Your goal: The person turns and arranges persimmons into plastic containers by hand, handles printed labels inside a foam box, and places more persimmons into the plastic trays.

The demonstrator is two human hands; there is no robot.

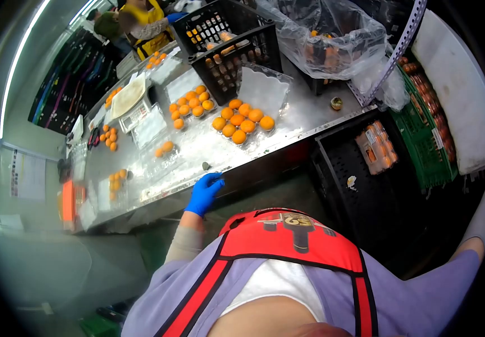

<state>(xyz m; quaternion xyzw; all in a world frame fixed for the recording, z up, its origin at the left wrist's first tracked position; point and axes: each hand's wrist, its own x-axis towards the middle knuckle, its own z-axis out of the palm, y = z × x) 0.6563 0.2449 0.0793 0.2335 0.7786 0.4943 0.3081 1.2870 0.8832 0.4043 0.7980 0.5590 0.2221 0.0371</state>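
A clear tray of orange fruit sits on the metal surface, toward its near side, with its lid folded back beyond the fruit. Just left of it, a second group of fruit stands in packs, and a pair of fruit lies nearer the edge. The left hand, in a blue glove, is at the near edge, its fingers partly curled and slightly apart, with no object visible in them. A small dark lump lies just beyond it. The right arm reaches to the right; its hand is out of view, so its state cannot be told. Behind the tray stands a black crate, seemingly holding wrapped packs. A white scale is at left; at right, a packed tray rests in a low black crate, beside a green crate. A co-worker stands at the far side.
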